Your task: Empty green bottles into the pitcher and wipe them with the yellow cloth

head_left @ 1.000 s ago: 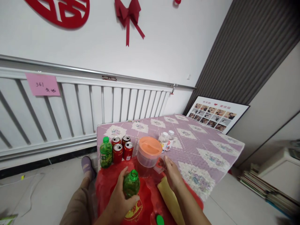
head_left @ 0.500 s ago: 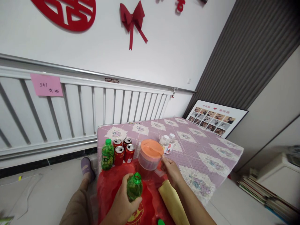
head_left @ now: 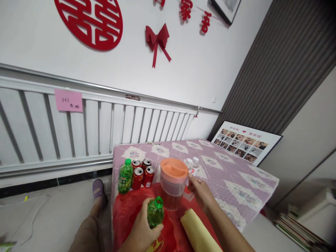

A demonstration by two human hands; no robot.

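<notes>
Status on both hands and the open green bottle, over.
Left hand holding uncapped green bottle. Right hand at orange-lidded pitcher. Yellow roll lying close by.

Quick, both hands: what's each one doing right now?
Left hand: closed around the uncapped green bottle.
Right hand: fingers at the rim of the pitcher's orange lid; grip can't be told.

Single view, from wearer's head: faces forward and down over counter [head_left: 210,161], rolled, radiator [head_left: 105,126] sloping down rightward. Left hand [head_left: 144,227], right hand [head_left: 202,194] close, lower centre; wall [head_left: 194,70] farther, top.
</notes>
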